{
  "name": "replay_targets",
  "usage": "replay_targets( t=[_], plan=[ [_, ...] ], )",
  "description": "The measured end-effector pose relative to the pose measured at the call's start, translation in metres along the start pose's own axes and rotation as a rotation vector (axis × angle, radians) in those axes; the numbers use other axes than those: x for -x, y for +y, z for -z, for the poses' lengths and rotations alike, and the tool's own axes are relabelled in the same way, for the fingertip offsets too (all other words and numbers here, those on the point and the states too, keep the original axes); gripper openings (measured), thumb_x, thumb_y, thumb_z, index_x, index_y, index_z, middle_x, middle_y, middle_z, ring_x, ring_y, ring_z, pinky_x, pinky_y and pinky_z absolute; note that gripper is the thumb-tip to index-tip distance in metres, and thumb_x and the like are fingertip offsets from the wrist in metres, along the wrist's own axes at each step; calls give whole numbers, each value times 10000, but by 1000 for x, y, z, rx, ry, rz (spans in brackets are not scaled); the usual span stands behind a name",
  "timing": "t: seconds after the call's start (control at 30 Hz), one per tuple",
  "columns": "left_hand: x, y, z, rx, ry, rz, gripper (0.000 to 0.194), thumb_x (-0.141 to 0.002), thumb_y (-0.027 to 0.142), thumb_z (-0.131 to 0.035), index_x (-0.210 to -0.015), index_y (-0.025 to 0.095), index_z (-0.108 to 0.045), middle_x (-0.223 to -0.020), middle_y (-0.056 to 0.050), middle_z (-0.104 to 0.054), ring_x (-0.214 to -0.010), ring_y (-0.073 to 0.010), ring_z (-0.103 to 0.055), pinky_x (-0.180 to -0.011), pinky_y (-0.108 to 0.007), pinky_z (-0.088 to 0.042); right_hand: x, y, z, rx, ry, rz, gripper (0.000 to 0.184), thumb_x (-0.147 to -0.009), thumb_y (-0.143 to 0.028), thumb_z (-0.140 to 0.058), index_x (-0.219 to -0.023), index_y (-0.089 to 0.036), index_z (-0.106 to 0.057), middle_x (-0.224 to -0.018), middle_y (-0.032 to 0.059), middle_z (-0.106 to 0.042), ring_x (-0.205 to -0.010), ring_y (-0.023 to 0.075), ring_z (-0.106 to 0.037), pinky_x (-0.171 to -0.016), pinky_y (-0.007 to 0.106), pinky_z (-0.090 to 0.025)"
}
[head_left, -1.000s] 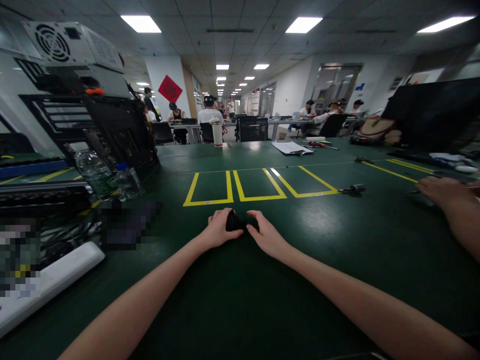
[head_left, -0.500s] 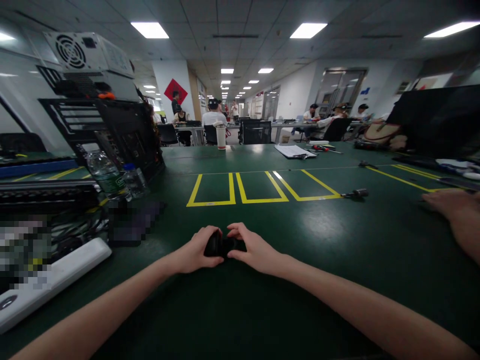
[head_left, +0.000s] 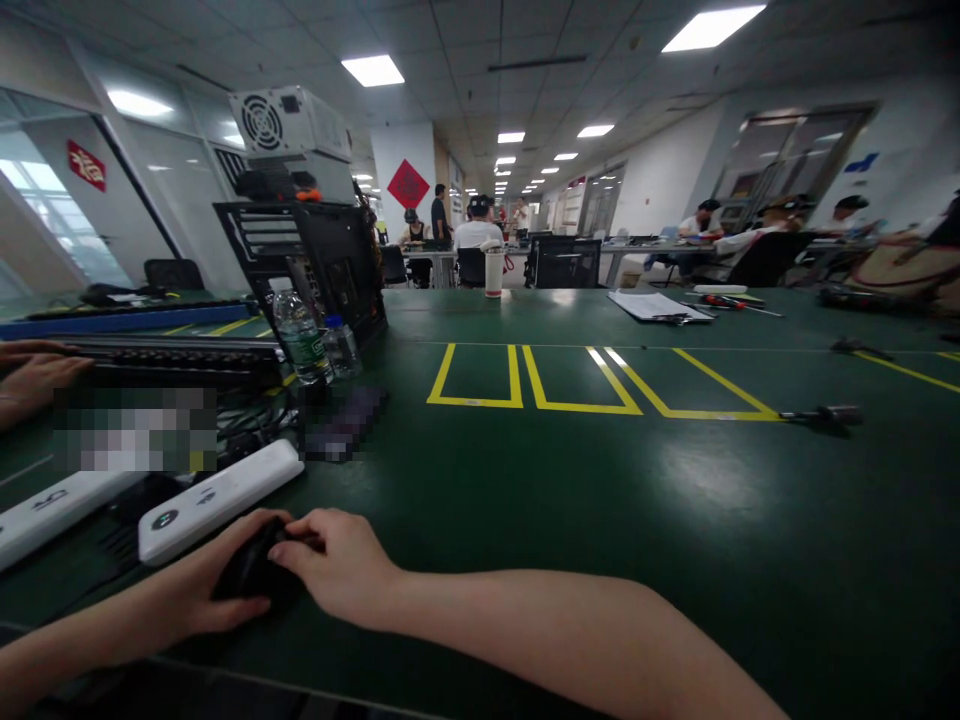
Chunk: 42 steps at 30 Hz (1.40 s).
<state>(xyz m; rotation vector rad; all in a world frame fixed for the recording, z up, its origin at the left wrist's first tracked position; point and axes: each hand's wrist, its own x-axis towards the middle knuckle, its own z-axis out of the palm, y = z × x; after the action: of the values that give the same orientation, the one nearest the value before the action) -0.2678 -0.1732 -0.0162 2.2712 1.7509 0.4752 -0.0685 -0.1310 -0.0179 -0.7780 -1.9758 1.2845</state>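
Note:
A dark, rounded black object (head_left: 255, 565) sits between my hands low on the left, just above the green table; its exact kind I cannot make out. My left hand (head_left: 196, 592) wraps round it from the left, thumb below and fingers above. From the right, my right hand (head_left: 341, 568) is curled, its thumb and forefinger closed on the object's upper right end. Right behind my left hand lies a white power strip (head_left: 221, 500).
A blurred dark flat item (head_left: 345, 425), a clear bottle (head_left: 300, 335) and a blue-capped bottle (head_left: 341, 348) stand left, before a black computer case (head_left: 337, 260). Yellow tape outlines (head_left: 476, 402) mark the table. Another person's hands (head_left: 45, 375) are at far left. A clipboard (head_left: 656, 306) lies farther back.
Both hands have carried the black object left and toward me. My right thumb and fingers have closed in on it. The view has swung left, bringing another person's hands in at the left edge.

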Motion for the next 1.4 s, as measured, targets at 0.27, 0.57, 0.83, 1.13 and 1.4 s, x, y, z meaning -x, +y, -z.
replay_targets(
  t=[0.27,0.57,0.83,1.13,1.4],
  plan=[
    [-17,37,4,183,-86,64,545,-683,389,-584,-1158,223,-375,-1110,-46,-528,-1071,-285,-467,-885,-377,-405,-7,11,9,-115,13,-136,260,-663,-337,-627,-867,-182,-584,-803,15,-643,-731,144,-599,-610,236,-464],
    [-141,125,-58,380,-99,-280,548,-674,389,-614,-1128,192,-377,-1070,-72,-476,-991,-227,-484,-868,-375,-393,31,25,151,-146,191,-219,186,-713,-199,-577,-894,-159,-563,-883,34,-617,-842,147,-582,-778,314,-452],
    [-206,201,-96,184,84,-616,550,-697,330,-610,-1147,195,-324,-1178,-100,-410,-1110,-250,-387,-936,-446,-284,77,50,226,-185,369,-79,223,-710,-193,-571,-922,-191,-503,-978,12,-551,-919,147,-558,-826,321,-446],
    [-190,199,-94,90,106,-700,631,-709,350,-589,-1218,200,-247,-1249,-101,-384,-1165,-239,-344,-986,-417,-194,88,49,221,-114,329,-83,340,-699,-171,-590,-1006,-220,-453,-1056,17,-495,-999,165,-522,-880,367,-429],
    [-192,199,-92,120,75,-685,720,-710,370,-590,-1270,203,-170,-1259,-103,-372,-1166,-246,-343,-990,-422,-189,85,54,228,-73,257,-70,311,-720,-167,-568,-1014,-213,-477,-1060,19,-492,-1000,158,-524,-904,373,-414]
  ],
)
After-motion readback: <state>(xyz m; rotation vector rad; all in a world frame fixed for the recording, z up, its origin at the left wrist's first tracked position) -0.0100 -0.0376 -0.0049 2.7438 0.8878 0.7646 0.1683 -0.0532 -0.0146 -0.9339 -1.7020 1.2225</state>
